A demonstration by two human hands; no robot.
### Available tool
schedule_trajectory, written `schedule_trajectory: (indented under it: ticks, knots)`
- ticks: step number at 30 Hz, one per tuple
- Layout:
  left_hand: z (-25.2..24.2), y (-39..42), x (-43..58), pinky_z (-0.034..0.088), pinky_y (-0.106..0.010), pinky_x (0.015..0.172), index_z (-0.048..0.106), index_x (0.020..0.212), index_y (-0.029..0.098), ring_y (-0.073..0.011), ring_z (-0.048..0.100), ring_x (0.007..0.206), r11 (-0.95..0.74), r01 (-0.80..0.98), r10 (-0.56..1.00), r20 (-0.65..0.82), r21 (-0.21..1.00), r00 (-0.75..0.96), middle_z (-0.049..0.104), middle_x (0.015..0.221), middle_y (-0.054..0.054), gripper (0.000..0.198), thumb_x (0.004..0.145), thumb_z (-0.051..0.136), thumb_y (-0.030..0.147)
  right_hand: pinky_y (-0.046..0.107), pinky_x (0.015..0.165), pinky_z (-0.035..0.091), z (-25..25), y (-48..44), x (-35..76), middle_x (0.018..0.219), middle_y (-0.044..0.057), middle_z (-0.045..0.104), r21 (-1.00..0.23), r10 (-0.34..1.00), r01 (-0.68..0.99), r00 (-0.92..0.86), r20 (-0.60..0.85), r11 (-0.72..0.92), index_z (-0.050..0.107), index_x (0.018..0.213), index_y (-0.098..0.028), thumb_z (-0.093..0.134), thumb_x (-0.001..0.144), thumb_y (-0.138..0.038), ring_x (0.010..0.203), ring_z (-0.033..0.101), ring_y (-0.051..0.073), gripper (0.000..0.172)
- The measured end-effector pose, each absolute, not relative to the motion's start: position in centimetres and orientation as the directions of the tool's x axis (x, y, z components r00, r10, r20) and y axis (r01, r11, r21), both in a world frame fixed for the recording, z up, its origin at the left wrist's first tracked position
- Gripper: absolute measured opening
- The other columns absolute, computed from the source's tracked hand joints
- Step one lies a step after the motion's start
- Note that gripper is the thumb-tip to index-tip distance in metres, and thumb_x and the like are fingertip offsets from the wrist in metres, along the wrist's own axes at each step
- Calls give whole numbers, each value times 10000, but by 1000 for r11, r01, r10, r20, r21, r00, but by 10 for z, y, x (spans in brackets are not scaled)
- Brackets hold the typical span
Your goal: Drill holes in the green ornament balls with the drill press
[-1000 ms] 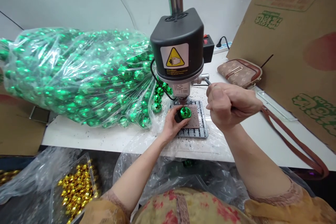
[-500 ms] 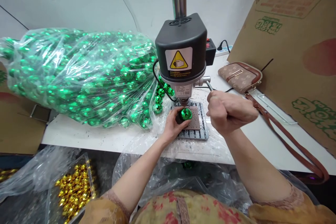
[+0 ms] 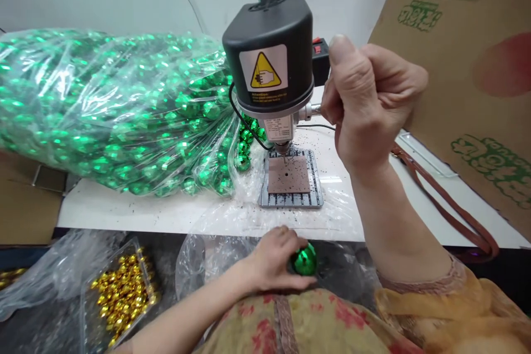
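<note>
A shiny green faceted ball (image 3: 305, 259) rests between the thumb and fingers of my left hand (image 3: 279, 257), in front of the table edge and close to my body. My right hand (image 3: 369, 99) is closed in a raised fist round the feed lever at the right side of the black drill press (image 3: 269, 50); the fist hides most of the lever (image 3: 316, 110). Below the chuck (image 3: 282, 147), a brown board (image 3: 288, 175) with a small dark hole lies on the slotted metal base (image 3: 292, 200). Dark shavings are scattered over both.
A big clear bag of green balls (image 3: 116, 116) fills the table's left side, with loose green balls (image 3: 243, 155) beside the drill press. Gold balls (image 3: 124, 293) sit in a clear bin at lower left. A cardboard box (image 3: 468, 94) and brown strap (image 3: 448, 204) are at right.
My left hand has drawn the green ball off the board, toward my body and below the table edge. My right hand has risen with the lever. The view has shifted slightly.
</note>
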State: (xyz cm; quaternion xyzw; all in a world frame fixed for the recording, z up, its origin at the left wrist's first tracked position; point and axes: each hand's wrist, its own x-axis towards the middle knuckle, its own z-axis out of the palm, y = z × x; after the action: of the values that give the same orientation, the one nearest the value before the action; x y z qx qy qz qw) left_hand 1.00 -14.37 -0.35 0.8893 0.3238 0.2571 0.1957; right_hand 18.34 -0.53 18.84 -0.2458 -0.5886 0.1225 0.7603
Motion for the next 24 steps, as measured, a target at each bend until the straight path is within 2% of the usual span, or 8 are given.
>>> schedule_trajectory:
  ticks: [2,4,7,10,14,19,21,24]
  knots:
    - [-17,-160,8,489,-388,643,598,1221,246,-262,647,773,-809,490,572,241,324,784,687,883,-73,476,849,756,497,266,436,326,188,-5,183,432,-58,393,-513,480,44,294,827,857,446,501,-205,650,916,-380,394,329,36,495]
    - [-26,-165,6,488,-411,636,577,1294,253,-281,646,780,-839,484,535,212,248,818,703,929,-107,539,859,745,526,267,436,315,187,-5,182,438,-58,409,-511,486,0,310,817,859,465,496,-199,674,903,-358,393,338,32,484]
    - [-21,-147,1,527,-415,691,551,1339,269,-281,653,822,-793,525,607,338,308,719,701,964,-109,558,899,672,590,252,449,312,185,-6,181,461,-61,423,-512,495,-39,328,805,858,484,513,-184,658,923,-297,400,348,22,459]
    - [-2,-99,-14,539,-408,826,579,1286,270,-263,656,943,-639,689,753,464,343,467,680,1036,-93,278,1016,535,317,252,456,299,184,-7,181,466,-63,420,-500,488,-54,331,808,864,491,521,-178,632,941,-225,406,348,25,446]
    - [16,-20,-47,494,-492,961,616,1148,215,-316,584,1053,-328,901,873,455,284,175,635,1032,-111,272,911,569,90,272,453,286,182,-7,181,471,-54,422,-509,497,-55,327,804,859,496,524,-190,620,948,-207,418,357,41,443]
    - [15,21,-75,441,-588,1014,609,984,191,-379,542,1126,-265,929,897,420,258,139,604,905,-89,303,751,676,10,307,442,282,181,-5,181,452,-45,408,-483,471,-52,338,815,874,489,505,-208,682,917,-317,414,346,59,468]
    - [18,17,-75,441,-559,1040,610,1033,202,-363,558,1144,-309,906,892,419,290,171,628,976,-85,390,699,736,44,317,453,295,181,-6,181,453,-42,401,-501,480,-26,335,811,865,472,507,-216,678,916,-383,420,344,66,487]
    - [29,-1,-65,507,-438,974,570,1181,210,-273,613,1062,-416,797,878,421,438,227,632,1088,-74,493,728,757,153,324,465,320,181,-8,181,462,-37,414,-534,503,8,325,801,845,455,516,-222,660,915,-452,428,353,72,504]
